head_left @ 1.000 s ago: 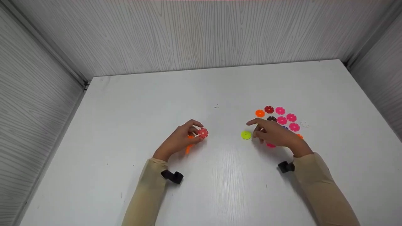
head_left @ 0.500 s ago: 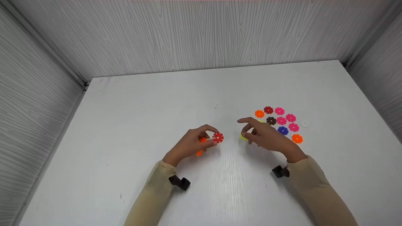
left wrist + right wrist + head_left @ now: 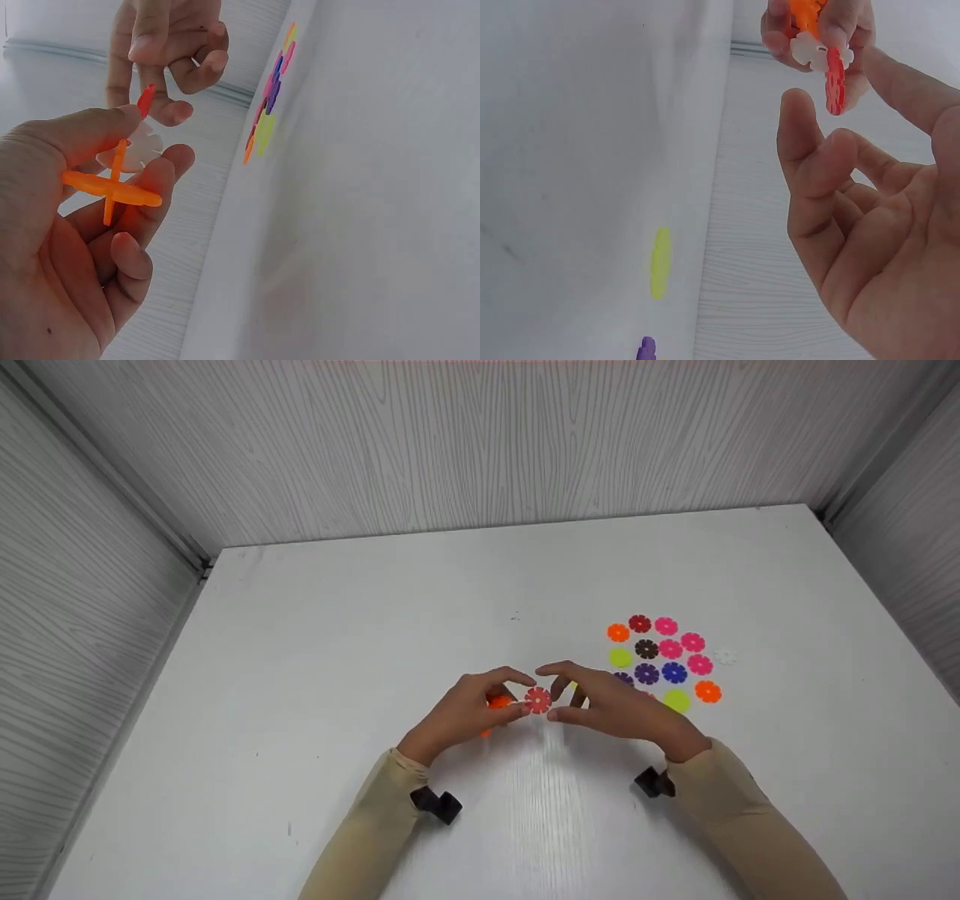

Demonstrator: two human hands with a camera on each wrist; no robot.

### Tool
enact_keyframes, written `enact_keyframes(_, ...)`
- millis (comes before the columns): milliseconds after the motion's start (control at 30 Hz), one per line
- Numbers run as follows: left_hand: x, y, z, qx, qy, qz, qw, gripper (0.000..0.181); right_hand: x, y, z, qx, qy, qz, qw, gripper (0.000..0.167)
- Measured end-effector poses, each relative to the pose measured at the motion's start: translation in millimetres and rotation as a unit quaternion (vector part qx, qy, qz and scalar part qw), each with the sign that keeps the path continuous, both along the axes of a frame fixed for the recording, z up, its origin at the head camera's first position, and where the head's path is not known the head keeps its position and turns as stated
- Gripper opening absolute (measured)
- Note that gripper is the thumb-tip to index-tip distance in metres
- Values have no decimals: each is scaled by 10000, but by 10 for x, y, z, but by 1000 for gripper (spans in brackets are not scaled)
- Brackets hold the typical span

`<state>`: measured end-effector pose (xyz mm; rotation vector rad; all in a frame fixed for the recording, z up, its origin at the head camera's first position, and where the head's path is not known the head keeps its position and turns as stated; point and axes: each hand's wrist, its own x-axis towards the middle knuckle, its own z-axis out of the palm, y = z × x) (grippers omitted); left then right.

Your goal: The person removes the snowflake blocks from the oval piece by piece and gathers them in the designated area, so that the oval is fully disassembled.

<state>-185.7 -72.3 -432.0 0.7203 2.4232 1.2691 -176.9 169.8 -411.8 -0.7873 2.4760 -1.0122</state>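
Note:
My left hand (image 3: 463,711) pinches a joined piece of slotted plastic flower discs between thumb and fingers. Crossed orange discs (image 3: 135,193) lie toward the palm. A white disc (image 3: 144,150) sits between the fingertips, and a red disc (image 3: 538,700) is fixed at its outer end. My right hand (image 3: 611,706) hovers just beside the red disc, thumb and index finger apart. In the right wrist view a small gap shows between those fingertips and the red disc (image 3: 835,82), and nothing is held there. A yellow disc (image 3: 660,264) lies on the table, mostly hidden beneath the right hand in the head view.
Several loose discs lie flat to the right on the white table (image 3: 360,622), among them a blue disc (image 3: 674,673), a brown disc (image 3: 646,649) and an orange disc (image 3: 708,691). A pale white disc (image 3: 726,656) lies at their right edge. Wood-grain panels (image 3: 480,442) surround the table.
My left hand has moved right with the joined discs. My right hand has moved left from the loose discs toward the red disc, uncovering several discs, so both hands are now close together.

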Motion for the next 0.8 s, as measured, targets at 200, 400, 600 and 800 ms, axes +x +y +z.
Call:
enact_keyframes(200,19,10,-5,267,-27,3,9996,24,22,-79,-25,28,-3,-37,10000,57)
enact_keyframes(400,20,25,-39,182,198,-24,9996,15,70,-162,-42,85,305,66,9995,50)
enact_keyframes(600,7,12,-62,214,205,-44,9996,11,85,-201,-53,182,572,114,9981,40)
enact_keyframes(800,7,7,-34,265,130,-219,9993,9,73,-168,-32,341,1004,436,9934,35)
